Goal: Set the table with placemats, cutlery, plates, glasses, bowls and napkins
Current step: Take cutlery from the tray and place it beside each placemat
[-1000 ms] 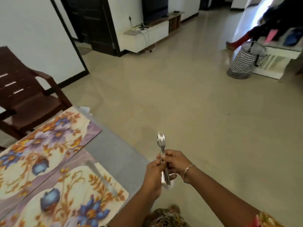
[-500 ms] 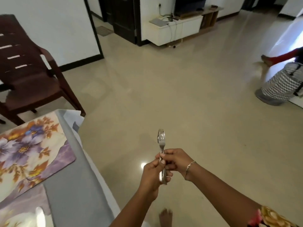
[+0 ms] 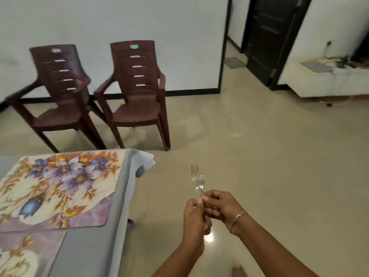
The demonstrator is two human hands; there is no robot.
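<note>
Two steel forks (image 3: 197, 177) stand upright over the floor, tines up, to the right of the table. My left hand (image 3: 194, 220) is wrapped around their handles. My right hand (image 3: 219, 206), with a bracelet on the wrist, pinches one fork at the neck with thumb and forefinger. On the grey-covered table (image 3: 117, 206) lies a floral placemat (image 3: 58, 188) at the far corner, and a second floral placemat (image 3: 26, 254) lies nearer me at the lower left. No plates, glasses, bowls or napkins are in view.
Two brown plastic armchairs (image 3: 137, 86) stand side by side against the white wall beyond the table. A dark door (image 3: 273, 37) and a low white cabinet (image 3: 329, 80) are at the back right. The beige tiled floor stretches to the right of the table.
The view has swung left, bringing two chairs and the table corner into sight. The forks now sit slightly fanned apart, with both sets of tines showing. Both hands still hold them.
</note>
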